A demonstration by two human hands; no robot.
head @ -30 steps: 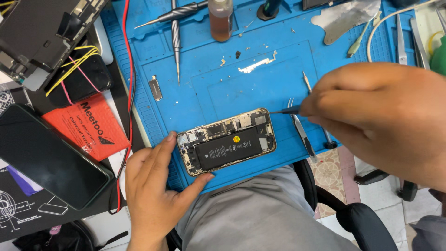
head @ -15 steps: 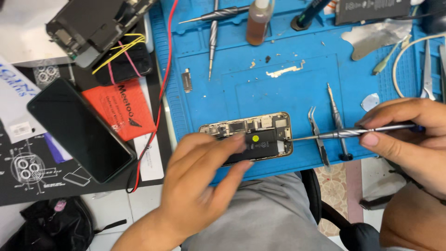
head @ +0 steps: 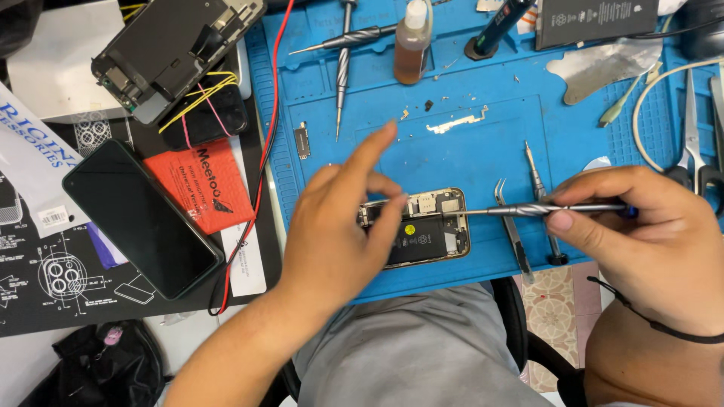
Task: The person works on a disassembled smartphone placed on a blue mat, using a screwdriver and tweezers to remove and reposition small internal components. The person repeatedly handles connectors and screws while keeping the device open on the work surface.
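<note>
Left hand (head: 339, 234) now fingers-up (over phone (head: 426, 226))

Opened phone (head: 426, 226): gold metal frame, shiny; matt black battery inside. Screwdriver (head: 543, 209): grey metal shaft, spiral-grooved grip, satin sheen. Work mat (head: 452, 83): blue rubbery, matt, ribbed along the left edge. Tweezers (head: 514, 234): bright steel. Black phone (head: 143, 218) at left: glossy glass. Red pouch (head: 204, 185): matt padded paper. Bottle (head: 413, 45) far: clear plastic, amber liquid. Trousers (head: 415, 354) near: grey woven cloth.
</note>
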